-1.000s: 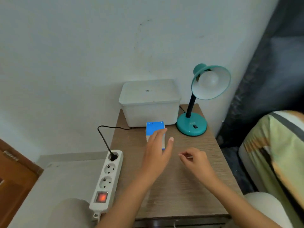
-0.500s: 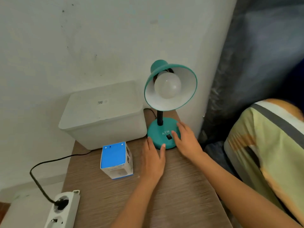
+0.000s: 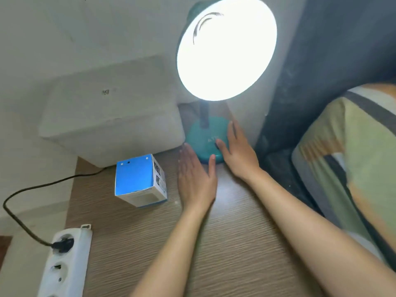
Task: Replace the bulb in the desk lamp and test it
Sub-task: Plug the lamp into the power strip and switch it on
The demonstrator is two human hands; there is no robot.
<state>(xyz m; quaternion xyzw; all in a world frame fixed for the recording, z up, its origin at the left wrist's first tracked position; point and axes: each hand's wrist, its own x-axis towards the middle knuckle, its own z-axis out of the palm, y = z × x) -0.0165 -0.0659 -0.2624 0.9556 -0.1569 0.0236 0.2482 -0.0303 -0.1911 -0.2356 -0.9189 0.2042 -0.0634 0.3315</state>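
Testing step: desk lamp [image 3: 205, 142] at the tabletop's [image 3: 235, 243] 1 o'clock corner, lit. Right hand [image 3: 237, 155] open, thumb on the base switch; left hand [image 3: 196, 179] open, flat, bracing. Next, probably: toggle off to confirm. Bulb box [image 3: 140, 179] at 10 o'clock.

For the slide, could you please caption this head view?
Teal desk lamp lit on the wooden table; right hand on its base, left hand flat beside it.

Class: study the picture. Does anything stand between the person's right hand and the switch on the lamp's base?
Nothing visible does. The right hand already rests on the teal lamp base, thumb at the switch. The blue box sits off to the left, beyond the left hand.
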